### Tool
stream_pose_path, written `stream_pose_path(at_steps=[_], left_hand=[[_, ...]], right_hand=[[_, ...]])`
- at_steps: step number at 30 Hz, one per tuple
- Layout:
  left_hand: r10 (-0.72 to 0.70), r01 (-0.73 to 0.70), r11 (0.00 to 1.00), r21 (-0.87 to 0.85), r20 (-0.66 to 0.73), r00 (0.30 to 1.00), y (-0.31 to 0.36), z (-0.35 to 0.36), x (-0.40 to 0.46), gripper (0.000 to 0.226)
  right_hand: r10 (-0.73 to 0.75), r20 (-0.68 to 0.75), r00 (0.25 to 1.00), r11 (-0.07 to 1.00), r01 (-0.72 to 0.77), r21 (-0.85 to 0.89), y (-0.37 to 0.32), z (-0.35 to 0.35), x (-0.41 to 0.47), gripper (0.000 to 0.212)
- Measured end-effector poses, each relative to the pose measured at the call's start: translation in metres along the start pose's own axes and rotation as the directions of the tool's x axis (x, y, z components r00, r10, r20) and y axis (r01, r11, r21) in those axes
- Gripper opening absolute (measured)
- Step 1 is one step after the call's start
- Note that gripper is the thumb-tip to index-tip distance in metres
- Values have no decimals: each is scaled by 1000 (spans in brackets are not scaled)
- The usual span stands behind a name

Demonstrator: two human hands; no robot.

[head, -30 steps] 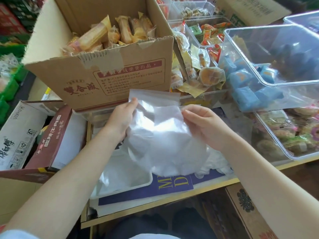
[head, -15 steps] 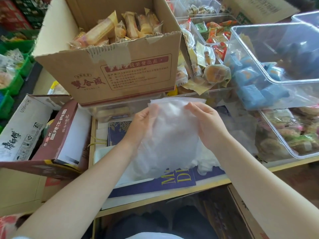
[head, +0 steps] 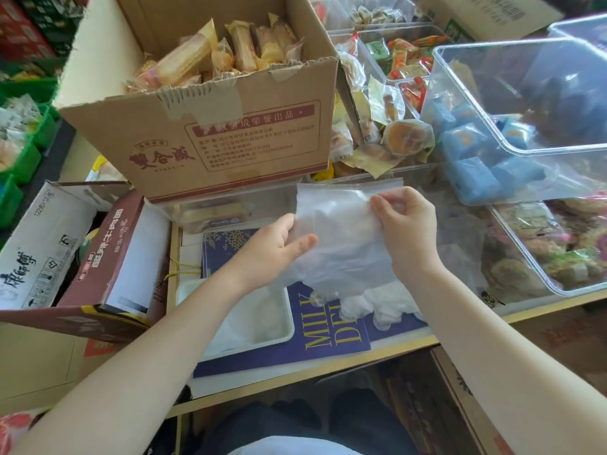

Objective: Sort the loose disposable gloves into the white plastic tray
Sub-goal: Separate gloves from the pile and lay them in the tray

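Disposable glove (head: 341,238): held flat above counter (head: 361,359), pinched by left hand (head: 279,247) and right hand (head: 405,224), likely for smoothing. White tray (head: 272,336) directly below-left; loose gloves (head: 377,307) beside it.

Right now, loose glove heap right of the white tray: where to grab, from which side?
Take the loose glove heap at its crumpled near edge, coming from above and the right. It lies bunched on the blue box lid beside the white tray, its front fringe clear of the held glove that covers its far part. A top pinch should lift it; the film is limp. Both hands are busy holding that glove.
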State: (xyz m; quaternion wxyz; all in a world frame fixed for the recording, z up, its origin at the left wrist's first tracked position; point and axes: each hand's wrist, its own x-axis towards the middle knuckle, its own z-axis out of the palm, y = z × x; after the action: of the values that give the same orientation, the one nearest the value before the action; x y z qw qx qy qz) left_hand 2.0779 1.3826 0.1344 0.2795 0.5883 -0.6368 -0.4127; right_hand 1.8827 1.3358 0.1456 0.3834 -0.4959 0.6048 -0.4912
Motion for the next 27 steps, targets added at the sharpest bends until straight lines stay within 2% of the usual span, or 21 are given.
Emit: stream_pose_path(at_steps=[2, 5, 7, 8, 10, 11, 13, 14, 17, 19, 21, 22, 25, 27], left_hand=[[6, -6, 1000, 4, -12, 1000, -4, 3, -1, 43], [22, -21, 999, 31, -33, 999, -7, 8, -1, 59], [46, -44, 998, 34, -52, 998, -7, 9, 0, 60], [44, -46, 999, -27, -58, 997, -6, 9, 1, 57], [38, -48, 989, -138, -73, 997, -3, 6, 2, 53], [41, -54, 985, -161, -84, 996, -4, 5, 3, 51], [32, -51, 977, -208, -95, 995, -4, 4, 5, 37], [24, -45, 972, -231, -92, 995, -4, 4, 5, 33], [13, -33, 953, -300, -69, 998, -7, 8, 8, 49], [-16, -1, 943, -333, -48, 999, -10, 12, 9, 53], [-60, 47, 937, -347, -26, 998, -16, 13, 9, 27], [-80, 80, 949, -306, 11, 997, -20, 12, 7, 16], [-196, 206, 976, -70, 135, 971, -35, 8, 4, 12], [-266, 276, 960, -40, 156, 951, -36, 12, 5, 9]], right_hand=[[26, -13, 1000, 999, -26, 25, -1, -1, 2, 16], [24, -11, 1000, 998, -23, 52, 0, -3, 2, 14], [39, 29, 999, 995, -41, 88, 3, -4, 3, 11], [84, 68, 994, 990, -91, 111, 4, -5, 5, 25], [233, 213, 949, 959, -261, 112, 9, -13, 14, 61], [294, 329, 897, 934, -343, 99, 10, -18, 16, 69], [335, 523, 784, 905, -422, 54, 16, -27, 16, 60], [318, 552, 771, 919, -394, 20, 19, -29, 14, 50], [169, 463, 870, 982, -189, -3, 25, -25, 11, 4], [74, 439, 895, 997, -80, -6, 24, -24, 11, 15], [55, 424, 904, 998, -59, -3, 27, -27, 16, 16], [48, 419, 907, 999, -52, -1, 28, -29, 19, 15], [34, 418, 908, 999, -14, -52, 33, -35, 25, 14], [36, 441, 897, 996, 5, -92, 36, -36, 25, 16]])
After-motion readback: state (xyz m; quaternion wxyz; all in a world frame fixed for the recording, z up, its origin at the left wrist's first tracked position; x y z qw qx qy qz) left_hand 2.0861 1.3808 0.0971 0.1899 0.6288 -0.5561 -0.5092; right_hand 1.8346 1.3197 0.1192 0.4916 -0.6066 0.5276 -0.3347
